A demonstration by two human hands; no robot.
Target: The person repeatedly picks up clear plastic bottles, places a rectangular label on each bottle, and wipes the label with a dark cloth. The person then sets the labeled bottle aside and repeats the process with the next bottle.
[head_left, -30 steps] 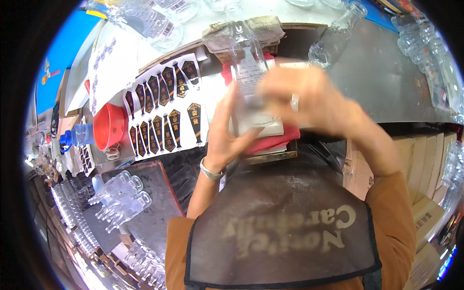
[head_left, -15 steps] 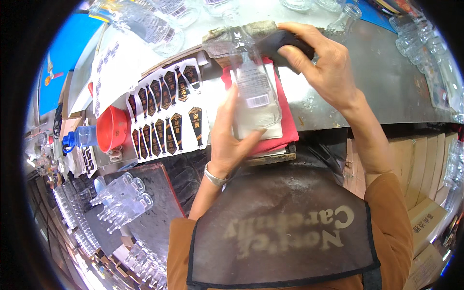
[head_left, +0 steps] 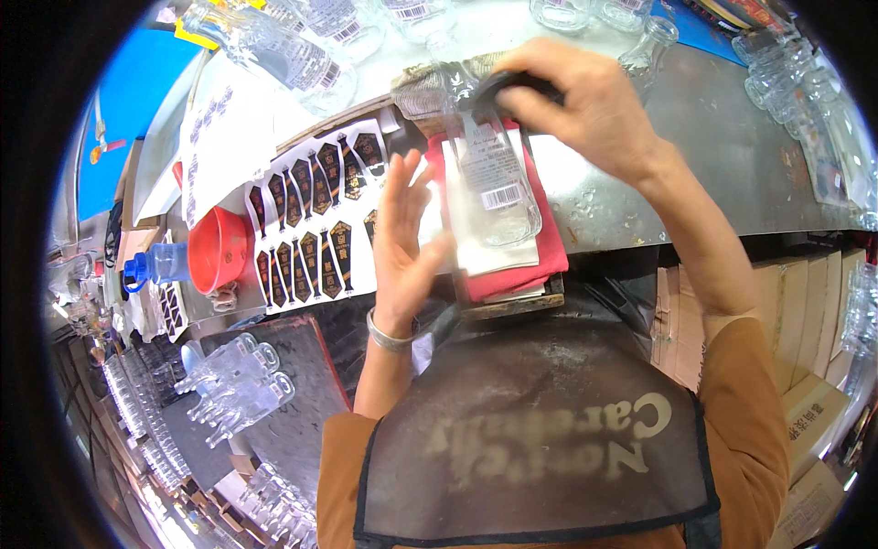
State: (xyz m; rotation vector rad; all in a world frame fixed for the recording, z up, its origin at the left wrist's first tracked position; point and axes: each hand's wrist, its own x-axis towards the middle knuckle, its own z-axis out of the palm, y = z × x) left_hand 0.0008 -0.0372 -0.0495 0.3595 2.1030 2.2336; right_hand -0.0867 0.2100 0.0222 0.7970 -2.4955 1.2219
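Displacement of the clear glass bottle [head_left: 498,172] is judged the main risk: the bottle could be rolled or slid on its pad if sideways force were applied by the black tool [head_left: 512,82], since no steadying contact by the left hand [head_left: 402,256] is seen. Creasing or trapped air could also be caused by uneven pressure on any film at the shoulder. The bottle is laid on its side upon a white pad [head_left: 498,260], which is stacked on a red cloth [head_left: 549,245] in front of the wearer. Its neck is pointed away from the wearer, toward the grey cloth [head_left: 419,94], and its base is turned toward the apron; the long axis is slanted slightly, from far left to near right. The tool is gripped between thumb and fingers of the right hand [head_left: 594,105], over the bottle's shoulder; whether glass is touched cannot be told. The left fingers are spread, with the thumb apart, between the label sheet [head_left: 366,265] and the bottle.
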